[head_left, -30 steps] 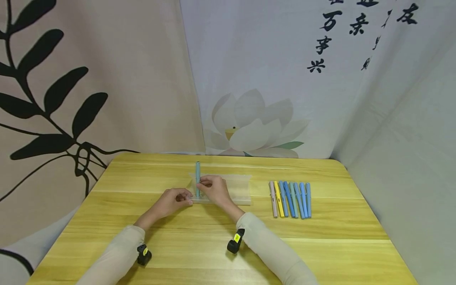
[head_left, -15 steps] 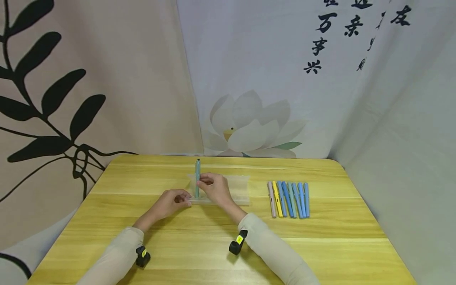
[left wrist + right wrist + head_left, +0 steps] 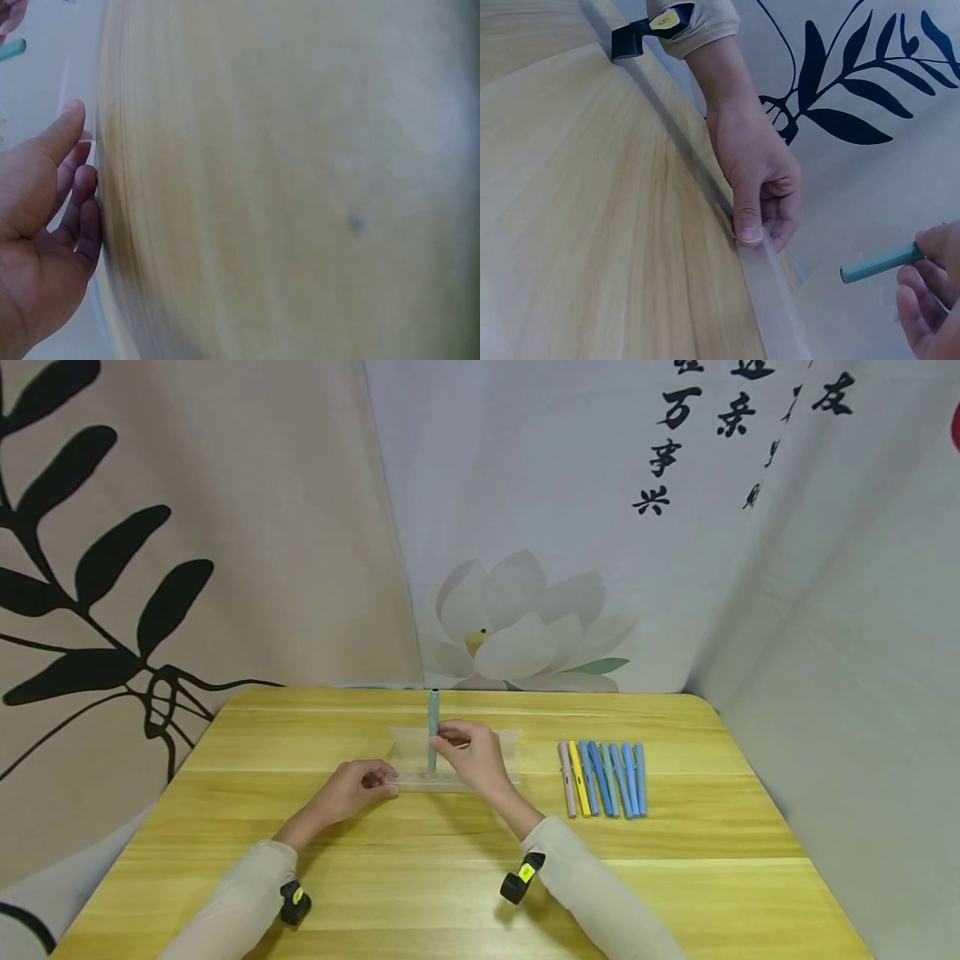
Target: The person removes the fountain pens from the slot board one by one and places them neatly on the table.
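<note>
A translucent plastic pen holder [image 3: 410,748] with a low ledge along its front lies in the middle of the table. My left hand [image 3: 354,793] holds its left front corner; in the right wrist view, that thumb presses the near side of the clear strip [image 3: 769,292] with fingers behind. Thumb and fingers of my right hand [image 3: 474,758] pinch a teal pen [image 3: 433,718] around its middle. The pen stands upright over the holder, its lower end close above the ledge. In the right wrist view, the free end of this pen [image 3: 877,264] points toward the holder.
To the right, several capped pens lie side by side in a row: a pinkish-grey pen [image 3: 567,781], a yellow pen [image 3: 580,779], and blue and teal ones. A printed curtain [image 3: 525,527] hangs behind the wooden table [image 3: 420,877].
The right hand has shifted the teal pen to the right along the holder and slightly upward, keeping it upright. The left hand stays at the corner. The head view has moved slightly.
</note>
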A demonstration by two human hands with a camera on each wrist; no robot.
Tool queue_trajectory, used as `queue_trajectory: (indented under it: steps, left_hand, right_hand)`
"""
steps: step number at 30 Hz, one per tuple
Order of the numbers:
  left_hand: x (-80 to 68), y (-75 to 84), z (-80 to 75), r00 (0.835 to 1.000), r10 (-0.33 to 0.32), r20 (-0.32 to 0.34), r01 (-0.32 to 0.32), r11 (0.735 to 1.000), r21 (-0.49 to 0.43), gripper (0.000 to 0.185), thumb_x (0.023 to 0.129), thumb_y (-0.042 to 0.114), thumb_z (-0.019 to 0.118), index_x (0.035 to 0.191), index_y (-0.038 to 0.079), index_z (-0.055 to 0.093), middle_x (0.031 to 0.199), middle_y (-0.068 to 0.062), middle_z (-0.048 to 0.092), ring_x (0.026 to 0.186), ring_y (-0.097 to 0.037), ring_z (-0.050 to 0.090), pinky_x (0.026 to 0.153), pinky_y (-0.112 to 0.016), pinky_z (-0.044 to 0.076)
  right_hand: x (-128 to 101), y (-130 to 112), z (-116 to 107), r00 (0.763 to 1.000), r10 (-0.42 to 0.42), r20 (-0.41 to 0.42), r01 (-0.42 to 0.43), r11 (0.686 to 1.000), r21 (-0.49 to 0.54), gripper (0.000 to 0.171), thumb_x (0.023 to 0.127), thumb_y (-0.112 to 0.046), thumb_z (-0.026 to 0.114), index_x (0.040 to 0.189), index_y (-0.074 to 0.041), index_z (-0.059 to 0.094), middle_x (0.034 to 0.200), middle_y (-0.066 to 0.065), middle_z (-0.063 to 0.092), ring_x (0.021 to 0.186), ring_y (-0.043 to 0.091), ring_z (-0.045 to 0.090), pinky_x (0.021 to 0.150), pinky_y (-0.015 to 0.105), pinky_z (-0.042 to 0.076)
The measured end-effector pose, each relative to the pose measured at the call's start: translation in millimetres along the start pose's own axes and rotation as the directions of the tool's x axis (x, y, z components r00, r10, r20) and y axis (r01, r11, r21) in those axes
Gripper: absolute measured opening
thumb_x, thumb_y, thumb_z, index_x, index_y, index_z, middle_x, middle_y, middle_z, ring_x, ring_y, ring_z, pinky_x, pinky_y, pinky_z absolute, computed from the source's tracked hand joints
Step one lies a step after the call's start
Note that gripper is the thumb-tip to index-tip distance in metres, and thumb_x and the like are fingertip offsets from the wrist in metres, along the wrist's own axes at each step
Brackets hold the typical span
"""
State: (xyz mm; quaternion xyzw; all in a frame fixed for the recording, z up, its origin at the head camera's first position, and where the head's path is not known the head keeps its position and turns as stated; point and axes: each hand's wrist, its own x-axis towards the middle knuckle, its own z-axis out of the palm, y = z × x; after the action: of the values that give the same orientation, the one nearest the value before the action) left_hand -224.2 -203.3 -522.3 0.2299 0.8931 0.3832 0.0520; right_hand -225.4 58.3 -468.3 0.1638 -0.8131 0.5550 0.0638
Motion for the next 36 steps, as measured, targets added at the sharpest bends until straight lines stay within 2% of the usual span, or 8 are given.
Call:
queue_trajectory:
  steps: [9, 22, 36]
  left_hand:
    - [-1.4, 0.3, 1.3, 1.0, -0.006, -0.001, 0.006, 1.0, 0.007, 0.022, 0.097, 0.026, 0.073, 0.113, 0.011, 0.073, 0.091, 0.007, 0.067, 0.082, -0.01, 0.061, 0.075, -0.027, 0.053]
    - [-1.1, -0.4, 0.5, 1.0, -0.007, -0.01, 0.007, 1.0, 0.027, 0.022, 0.096, 0.024, 0.073, 0.113, 0.01, 0.073, 0.091, 0.006, 0.068, 0.082, -0.009, 0.062, 0.075, -0.027, 0.054]
    - [-0.6, 3.0, -0.8, 1.0, -0.021, 0.008, 0.021, 1.0, 0.001, 0.023, 0.096, 0.024, 0.073, 0.114, 0.009, 0.073, 0.091, 0.005, 0.067, 0.081, -0.012, 0.061, 0.073, -0.026, 0.053]
  right_hand:
    - [-10, -2, -27, 0.999, 0.025, -0.029, -0.025, 1.0, 0.002, 0.027, 0.097, -0.029, 0.072, 0.119, -0.013, 0.076, 0.102, -0.001, 0.077, 0.092, 0.014, 0.07, 0.081, 0.033, 0.058]
    - [-22, 6, -76, 0.989, 0.041, -0.143, -0.041, 0.999, 0.01, 0.026, 0.095, -0.026, 0.076, 0.117, -0.012, 0.077, 0.1, 0.003, 0.076, 0.091, 0.019, 0.069, 0.08, 0.036, 0.057]
    - [-41, 27, -140, 0.966, 0.086, -0.244, -0.11, 0.99, -0.087, 0.031, 0.097, -0.027, 0.074, 0.121, -0.008, 0.075, 0.106, 0.008, 0.075, 0.094, 0.019, 0.068, 0.078, 0.028, 0.055]
